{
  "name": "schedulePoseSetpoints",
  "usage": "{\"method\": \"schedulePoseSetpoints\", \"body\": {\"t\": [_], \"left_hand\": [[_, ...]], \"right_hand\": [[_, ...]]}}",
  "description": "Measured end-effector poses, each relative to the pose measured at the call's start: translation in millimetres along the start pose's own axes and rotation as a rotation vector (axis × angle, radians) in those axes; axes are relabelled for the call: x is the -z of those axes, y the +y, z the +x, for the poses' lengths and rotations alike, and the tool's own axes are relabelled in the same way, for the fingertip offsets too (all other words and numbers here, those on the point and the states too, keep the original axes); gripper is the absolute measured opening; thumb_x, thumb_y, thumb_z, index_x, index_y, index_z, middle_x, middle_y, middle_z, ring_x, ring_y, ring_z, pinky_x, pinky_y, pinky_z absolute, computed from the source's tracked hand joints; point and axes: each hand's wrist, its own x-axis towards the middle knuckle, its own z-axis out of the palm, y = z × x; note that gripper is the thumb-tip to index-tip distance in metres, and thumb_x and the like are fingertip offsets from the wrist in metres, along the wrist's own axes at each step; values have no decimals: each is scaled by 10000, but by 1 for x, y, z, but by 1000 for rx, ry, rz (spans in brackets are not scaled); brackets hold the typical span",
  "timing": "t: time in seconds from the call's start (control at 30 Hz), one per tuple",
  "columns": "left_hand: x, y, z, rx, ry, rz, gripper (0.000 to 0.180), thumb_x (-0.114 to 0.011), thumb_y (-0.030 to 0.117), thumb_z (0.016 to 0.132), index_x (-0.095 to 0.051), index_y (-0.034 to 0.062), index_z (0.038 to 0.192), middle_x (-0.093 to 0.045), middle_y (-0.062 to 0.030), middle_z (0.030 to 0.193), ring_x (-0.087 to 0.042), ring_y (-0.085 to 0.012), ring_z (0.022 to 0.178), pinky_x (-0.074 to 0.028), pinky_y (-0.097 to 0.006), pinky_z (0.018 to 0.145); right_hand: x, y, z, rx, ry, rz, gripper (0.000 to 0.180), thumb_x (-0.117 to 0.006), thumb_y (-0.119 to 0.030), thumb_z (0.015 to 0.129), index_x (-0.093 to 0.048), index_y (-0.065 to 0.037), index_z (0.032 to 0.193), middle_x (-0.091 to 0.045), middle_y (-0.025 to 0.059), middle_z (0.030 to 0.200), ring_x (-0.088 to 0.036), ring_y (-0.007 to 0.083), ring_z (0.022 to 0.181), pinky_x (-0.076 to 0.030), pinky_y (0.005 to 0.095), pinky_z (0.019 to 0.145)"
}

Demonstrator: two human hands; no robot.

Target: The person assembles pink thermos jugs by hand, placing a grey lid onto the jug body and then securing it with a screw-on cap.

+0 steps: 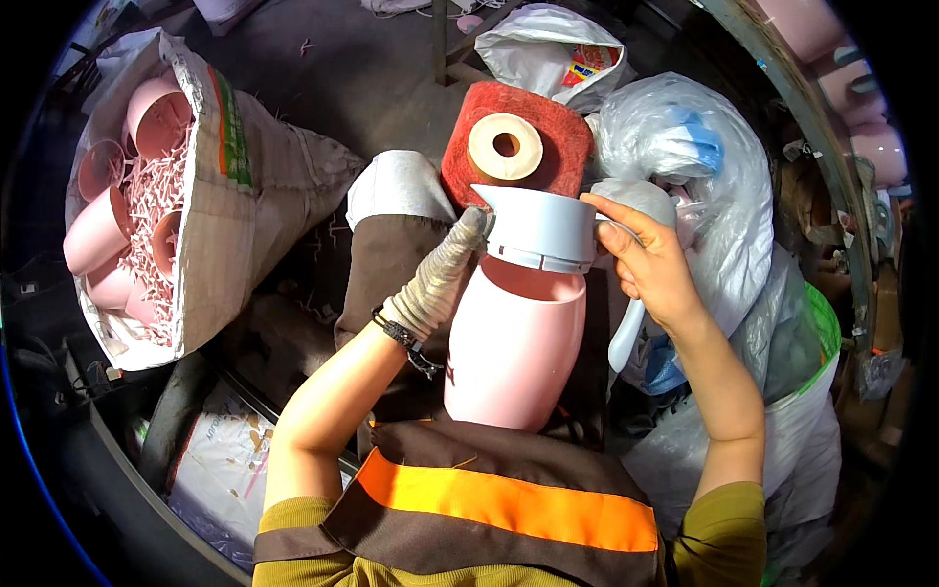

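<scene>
A pale blue-white plastic jug collar (pixel 541 223) with a pointed spout and a long handle (pixel 626 336) is just above a pink jug body (pixel 514 342). The body stands upright against my lap, its wide mouth partly visible under the collar's lower edge. My left hand (pixel 445 271), in a grey-striped knit glove, closes on the collar's left side below the spout. Bare, my right hand (pixel 646 256) pinches the collar's right side where the handle joins, the index finger along the rim. The handle hangs down beside the right wrist.
A white woven sack (pixel 230 196) at the left holds pink jug bodies and pink shavings. Ahead, a masking tape roll (pixel 505 147) lies on a red cushioned stool (pixel 469 108). Clear plastic bags (pixel 694 166) with pale parts bulge at the right, near a metal rack (pixel 831 127).
</scene>
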Motion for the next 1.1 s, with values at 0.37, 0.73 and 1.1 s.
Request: {"method": "schedulePoseSetpoints", "body": {"t": [0.37, 0.73, 1.1], "left_hand": [[13, -7, -4, -22, 2, 195, 711, -703, 461, 895, -477, 5, 1391, -603, -82, 1276, -568, -170, 1176, -441, -334, 1044], [5, -9, -19, 41, 53, 616, 580, -661, 370, 906, -521, -1, 1329, -616, -33, 1115, -548, -103, 1009, -467, -276, 913], [-8, -5, -28, 23, 36, 867, 616, -676, 258, 864, -468, 4, 1385, -608, -47, 1149, -558, -117, 1021, -483, -291, 905]], "right_hand": [[-4, 30, 3, 269, -2, -219, 410, -610, -273, 1003, -593, -79, 1364, -513, -77, 727, -370, 6, 590, -268, 191, 531], [-13, 54, -20, 329, 22, -181, 394, -625, -197, 988, -592, -2, 1329, -671, 109, 1242, -606, 172, 1154, -448, 306, 1004], [-3, -19, -17, 217, -394, -758, 825, -925, -380, 613, -531, -113, 1287, -668, 150, 1177, -643, 326, 1133, -478, 388, 961]]}}
